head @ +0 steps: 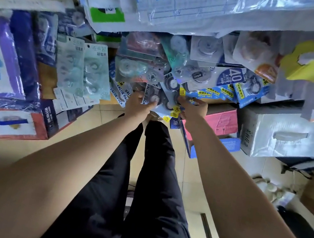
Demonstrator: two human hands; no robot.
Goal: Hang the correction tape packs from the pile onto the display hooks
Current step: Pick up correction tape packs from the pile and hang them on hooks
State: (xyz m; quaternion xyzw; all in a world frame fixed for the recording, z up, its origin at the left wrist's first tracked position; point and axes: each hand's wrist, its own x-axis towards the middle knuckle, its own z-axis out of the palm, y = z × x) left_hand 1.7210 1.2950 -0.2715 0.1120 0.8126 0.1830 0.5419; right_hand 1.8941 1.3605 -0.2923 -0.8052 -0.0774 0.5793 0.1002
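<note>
Tiled floor (91, 128): a bare strip leading up to the pile of correction tape packs (181, 70). Right of the pile stand a white box (279, 136) and a pink box (222, 122); left of it, two pale-green packs (83, 68) sit side by side. At the pile's near edge, the left hand (137, 106) grips a VALUE PACK card (151, 97). Just beside it, the right hand (193, 109) pinches a blue-and-yellow pack (176, 109).

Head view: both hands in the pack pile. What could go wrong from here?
The left hand grips overlapping VALUE PACK packs; extras may slide out with it. The pile is loose and tangled; a tug by the right hand, which touches its near edge, could spill packs onto the floor.
</note>
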